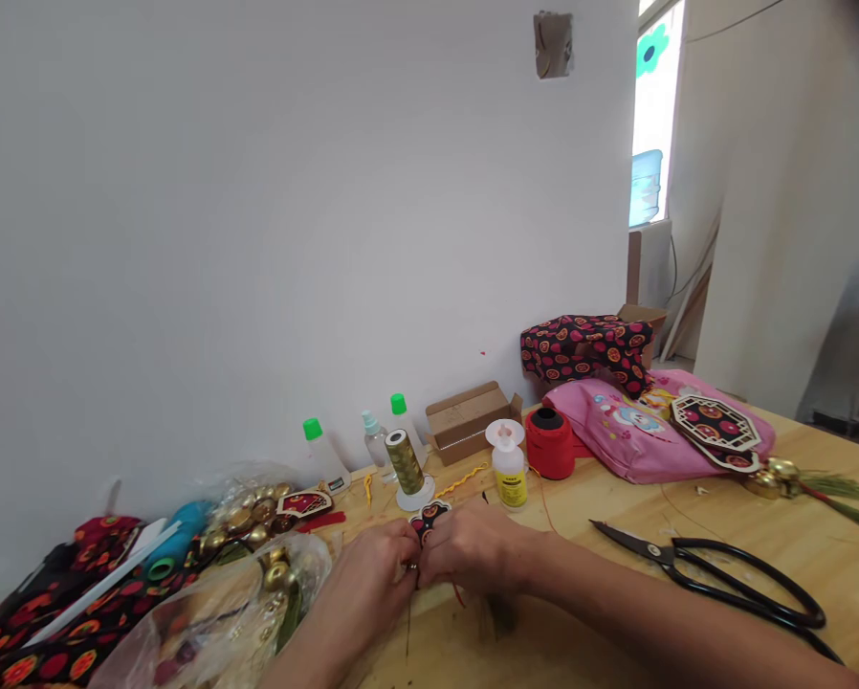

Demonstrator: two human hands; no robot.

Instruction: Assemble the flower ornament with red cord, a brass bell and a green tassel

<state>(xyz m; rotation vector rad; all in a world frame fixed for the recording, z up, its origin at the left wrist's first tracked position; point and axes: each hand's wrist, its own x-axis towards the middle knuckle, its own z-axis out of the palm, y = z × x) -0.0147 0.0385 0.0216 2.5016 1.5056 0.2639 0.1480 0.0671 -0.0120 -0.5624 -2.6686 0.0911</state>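
My left hand (372, 574) and my right hand (473, 550) meet low in the middle of the wooden table (688, 536). Both pinch a small fabric-covered ornament piece (428, 518), black with red and orange circles, that sticks up between the fingertips. A thin red thread (458, 591) trails from under my right hand. Just behind the hands stand a spool of gold thread (405, 464) and a small yellow glue bottle (508, 469).
Black scissors (716, 569) lie at the right. A red cord spool (548, 442), a cardboard box (465, 421), green-capped bottles (321, 455), a pink bag (630, 426) with patterned fabric (587, 349) and finished ornaments (716, 426) sit behind. Bags of gold bells (250, 522) lie left.
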